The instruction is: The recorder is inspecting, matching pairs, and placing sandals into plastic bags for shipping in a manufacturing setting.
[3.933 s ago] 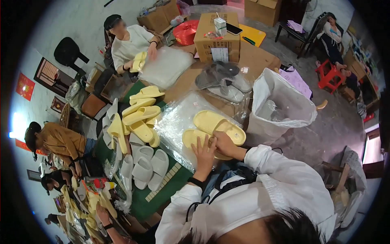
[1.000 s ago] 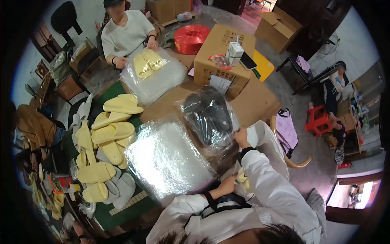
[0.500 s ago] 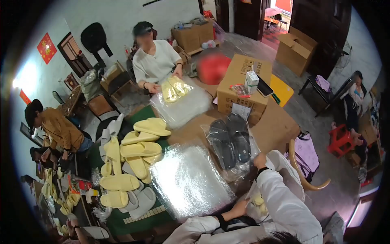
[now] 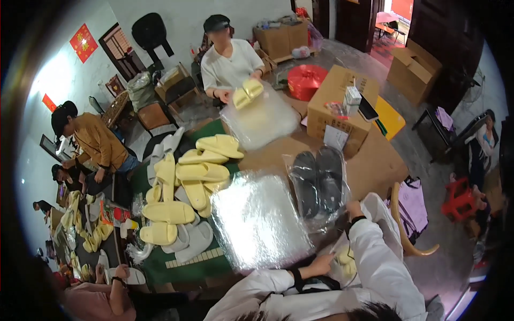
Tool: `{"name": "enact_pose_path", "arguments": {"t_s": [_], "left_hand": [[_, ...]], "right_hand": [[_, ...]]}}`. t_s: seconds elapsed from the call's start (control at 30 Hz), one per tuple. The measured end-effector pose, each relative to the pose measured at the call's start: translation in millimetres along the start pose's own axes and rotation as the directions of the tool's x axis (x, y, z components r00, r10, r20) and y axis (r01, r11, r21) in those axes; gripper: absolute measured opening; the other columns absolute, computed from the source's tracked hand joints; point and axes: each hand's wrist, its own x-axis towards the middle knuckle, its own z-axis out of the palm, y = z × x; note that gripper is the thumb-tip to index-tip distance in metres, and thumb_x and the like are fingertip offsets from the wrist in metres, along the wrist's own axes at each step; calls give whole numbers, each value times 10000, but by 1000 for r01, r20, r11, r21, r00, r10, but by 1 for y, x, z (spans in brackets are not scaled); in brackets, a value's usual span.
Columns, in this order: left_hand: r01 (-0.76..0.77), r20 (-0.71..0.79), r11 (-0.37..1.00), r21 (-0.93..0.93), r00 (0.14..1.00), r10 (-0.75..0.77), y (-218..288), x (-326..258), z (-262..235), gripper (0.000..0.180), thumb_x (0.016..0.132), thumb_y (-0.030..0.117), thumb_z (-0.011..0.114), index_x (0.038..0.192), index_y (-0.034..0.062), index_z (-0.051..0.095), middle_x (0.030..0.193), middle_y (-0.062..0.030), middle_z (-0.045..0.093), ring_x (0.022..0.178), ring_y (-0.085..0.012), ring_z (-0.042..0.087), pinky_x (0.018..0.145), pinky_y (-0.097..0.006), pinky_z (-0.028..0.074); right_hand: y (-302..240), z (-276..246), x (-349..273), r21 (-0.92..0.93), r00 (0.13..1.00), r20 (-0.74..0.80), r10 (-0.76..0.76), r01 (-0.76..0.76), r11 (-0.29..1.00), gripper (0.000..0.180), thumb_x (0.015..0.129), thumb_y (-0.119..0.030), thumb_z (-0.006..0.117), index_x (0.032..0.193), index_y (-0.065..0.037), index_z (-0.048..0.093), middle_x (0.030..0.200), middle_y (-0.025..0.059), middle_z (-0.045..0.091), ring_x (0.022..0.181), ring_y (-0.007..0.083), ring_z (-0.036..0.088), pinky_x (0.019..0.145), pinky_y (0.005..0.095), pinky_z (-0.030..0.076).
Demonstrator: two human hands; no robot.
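My left hand (image 4: 319, 266) is closed at the edge of a clear plastic bag (image 4: 338, 274) low in front of me. Pale yellow slippers (image 4: 348, 261) show inside that bag, partly covered by my right sleeve. My right hand (image 4: 354, 209) is closed on clear plastic at the table's edge; its fingertips are small, and I cannot tell which bag the plastic belongs to. Right beside it lies a pair of dark grey slippers (image 4: 319, 182) in a clear bag. A stack of shiny clear bags (image 4: 259, 222) rests left of them.
Yellow slippers (image 4: 168, 213) and grey slippers (image 4: 194, 242) are heaped on the green table top (image 4: 155, 273). Across the table a co-worker (image 4: 233, 64) holds yellow slippers (image 4: 248, 93) over more clear bags (image 4: 262, 128). A cardboard box (image 4: 342, 99) and a curved wooden armrest (image 4: 399, 224) stand nearby.
The whole view has shifted, with the scene now further right. The co-worker opposite has raised the yellow slippers off the bags. My hands stay at nearly the same places by the bags.
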Motion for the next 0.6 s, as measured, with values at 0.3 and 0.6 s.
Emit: {"name": "enact_pose_path", "arguments": {"t_s": [0.3,0.6], "left_hand": [[18,-241,1000,11,970,-15,-2,-12,5,491,664,19,466,1154,-4,475,985,-256,565,937,-402,536,815,-438,424],[118,-98,991,61,989,-111,24,-13,2,668,664,34,491,1301,-51,308,1188,-295,452,1110,-395,445,930,-394,373]], "right_hand": [[-148,-43,-19,192,780,62,623,-622,759,455,742,-330,469,1017,7,601,1047,242,582,1015,424,521,871,480,365],[-195,-102,-72,911,883,408,233,-376,-171,81,639,9,469,631,-71,477,557,28,452,462,152,458,426,288,369]]}}
